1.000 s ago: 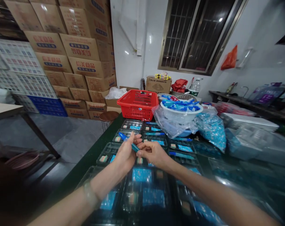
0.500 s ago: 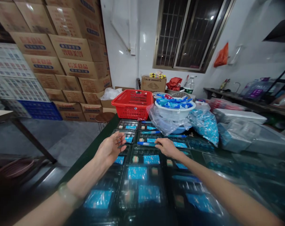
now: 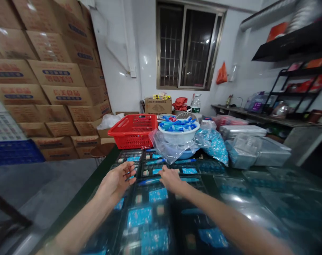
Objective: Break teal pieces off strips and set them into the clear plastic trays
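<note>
1. Blue plastic stick (image 3: 149, 181) lies flat across the black plastic trays (image 3: 161, 209) on the bench (image 3: 91, 177), just beside the right hand's fingers (image 3: 162, 173).
2. At far left, cardboard cartons (image 3: 54, 78) are stacked high up to the wall, and blue plastic crates (image 3: 17, 156) stand low beside them.
3. The left hand (image 3: 118, 179) is above the trays, with the palm turned up. Its grip is open and the fingers curve a little.
4. Red plastic basket (image 3: 133, 132) sits at the far end of the bench, and a round wooden stool (image 3: 101, 150) stands just left of it.
5. The right hand (image 3: 171, 179) is low over the trays, back of the hand up. Its grip is open, not closed on the stick.
6. White bowl (image 3: 178, 134) holds many blue items and sits on a clear plastic bag (image 3: 163, 145). A bag of small blue pieces (image 3: 214, 146) is just right of it.
7. Further right, a stack of silver trays (image 3: 243, 132) lies near the wall.
</note>
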A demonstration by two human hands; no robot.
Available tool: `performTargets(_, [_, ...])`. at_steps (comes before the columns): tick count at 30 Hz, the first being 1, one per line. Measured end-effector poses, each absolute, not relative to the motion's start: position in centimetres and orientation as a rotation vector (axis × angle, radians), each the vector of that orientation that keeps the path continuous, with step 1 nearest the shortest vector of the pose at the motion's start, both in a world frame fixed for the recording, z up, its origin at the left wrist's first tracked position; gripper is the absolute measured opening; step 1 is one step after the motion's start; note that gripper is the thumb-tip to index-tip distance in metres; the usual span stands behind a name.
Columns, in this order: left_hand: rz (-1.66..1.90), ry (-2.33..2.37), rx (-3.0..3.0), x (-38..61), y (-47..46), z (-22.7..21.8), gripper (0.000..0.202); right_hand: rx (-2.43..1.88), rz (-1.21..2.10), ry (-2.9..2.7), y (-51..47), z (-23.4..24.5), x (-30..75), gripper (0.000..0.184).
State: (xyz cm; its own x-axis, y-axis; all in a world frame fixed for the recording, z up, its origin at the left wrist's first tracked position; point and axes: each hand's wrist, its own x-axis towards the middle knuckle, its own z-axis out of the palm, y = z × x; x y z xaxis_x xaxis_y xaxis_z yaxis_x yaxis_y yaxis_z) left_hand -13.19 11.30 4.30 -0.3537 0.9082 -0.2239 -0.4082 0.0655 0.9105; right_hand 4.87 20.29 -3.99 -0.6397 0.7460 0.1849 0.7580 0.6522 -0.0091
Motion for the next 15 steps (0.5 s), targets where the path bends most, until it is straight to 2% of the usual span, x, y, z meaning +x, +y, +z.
performTargets(4, [1.493,1.162,0.853,-9.4,13.1,5.8,0.016,-1.16,-0.124,-2.686,18.2,-3.2,7.5,0.016])
performTargets(9, [1.487,1.346,1.756,-4.2,17.9,8.7,0.031,-1.099,-0.092,-2.682,15.2,-2.2,13.3,0.011])
performTargets(12, [1.492,1.411,2.0,-2.6,23.4,11.4,0.025,-1.148,0.026,-2.611,14.0,-1.9,17.4,0.011])
performTargets(15, [1.315,1.437,2.196,-1.8,30.0,13.8,0.02,-1.186,0.154,-2.586,13.7,-2.8,21.5,0.016])
